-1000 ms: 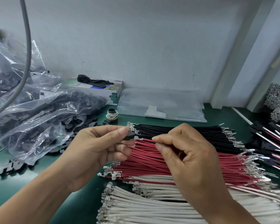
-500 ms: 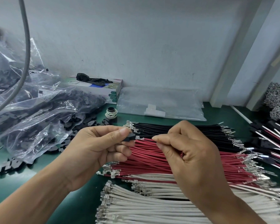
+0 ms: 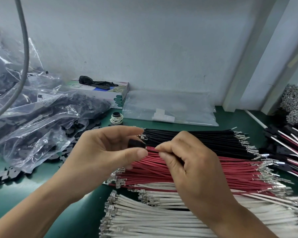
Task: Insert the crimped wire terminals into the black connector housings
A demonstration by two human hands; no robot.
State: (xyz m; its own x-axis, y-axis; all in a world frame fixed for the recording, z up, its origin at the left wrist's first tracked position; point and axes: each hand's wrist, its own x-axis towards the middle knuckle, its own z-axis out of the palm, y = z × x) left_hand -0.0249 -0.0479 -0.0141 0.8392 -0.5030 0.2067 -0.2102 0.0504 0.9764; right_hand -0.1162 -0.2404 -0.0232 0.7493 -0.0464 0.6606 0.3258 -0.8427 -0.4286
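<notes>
My left hand [image 3: 100, 152] holds a small black connector housing [image 3: 136, 144] between the thumb and lower fingers, with the index finger lifted above it. My right hand [image 3: 193, 165] pinches a red wire [image 3: 150, 148] just right of the housing, its tip meeting the housing's opening. Both hands hover over the red wire bundle [image 3: 230, 170]. Black wires [image 3: 196, 138] lie behind it and white wires [image 3: 162, 220] in front, all with crimped metal terminals on their ends.
Clear bags of black housings [image 3: 41, 114] fill the left, with loose housings [image 3: 5, 176] spilled on the green mat. A glove box [image 3: 100, 90], a flat clear bag [image 3: 170, 109] and a rubber-band spool [image 3: 116, 118] sit at the back. Assembled wires [image 3: 291, 143] lie right.
My left index finger has lifted off the housing, which now shows more between the fingers. My right hand still pinches the red wire against it.
</notes>
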